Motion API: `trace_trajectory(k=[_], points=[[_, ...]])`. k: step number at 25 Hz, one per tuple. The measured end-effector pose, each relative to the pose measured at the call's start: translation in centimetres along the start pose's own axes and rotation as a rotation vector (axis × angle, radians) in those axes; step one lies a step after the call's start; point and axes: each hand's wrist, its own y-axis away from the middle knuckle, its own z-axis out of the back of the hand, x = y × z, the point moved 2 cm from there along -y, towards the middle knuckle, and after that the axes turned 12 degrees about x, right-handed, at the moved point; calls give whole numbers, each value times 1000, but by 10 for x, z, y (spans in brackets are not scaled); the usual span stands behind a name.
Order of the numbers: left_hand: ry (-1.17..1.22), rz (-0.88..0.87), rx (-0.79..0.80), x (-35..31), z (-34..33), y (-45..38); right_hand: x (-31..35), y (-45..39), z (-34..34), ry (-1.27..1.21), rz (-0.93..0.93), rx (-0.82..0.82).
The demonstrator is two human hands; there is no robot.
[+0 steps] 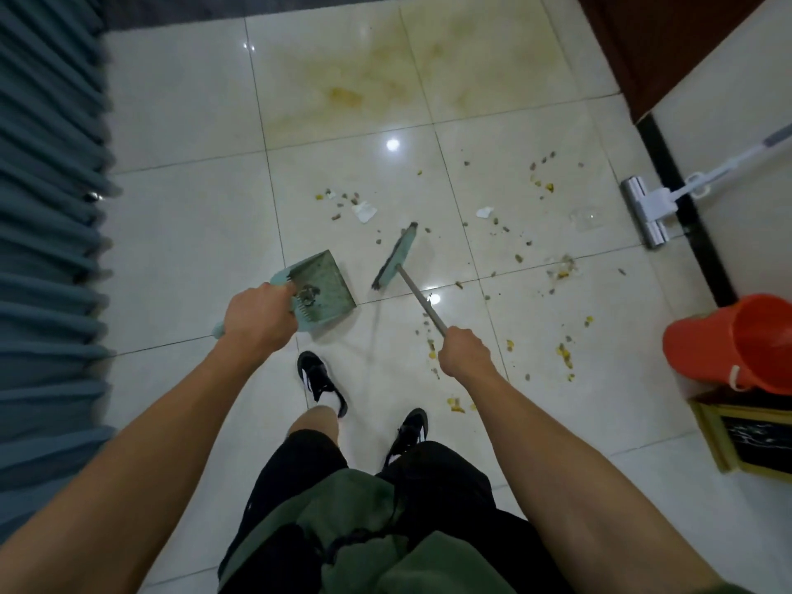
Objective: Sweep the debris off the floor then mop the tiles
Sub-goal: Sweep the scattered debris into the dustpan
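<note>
Floor (180,122) is glossy and stained up top – debris (531,250) scattered mid-right, light crumbs that'll skid. Your right hand (465,358) is wrapped round the stiff broom (396,257) handle, left hand (259,319) grips the dustpan (325,285) – keep both grips low.

Dim, glare-spotted tiles (392,144), warped edges

Glossy tiles (193,216), plastic dustpan (330,276), metal broom handle (418,300), cloth curtain (47,207).
</note>
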Motion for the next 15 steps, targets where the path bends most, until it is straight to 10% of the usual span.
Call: trace_trajectory(k=[15], points=[[140,66,10,218,81,-129,281,-98,121,201,74,13]])
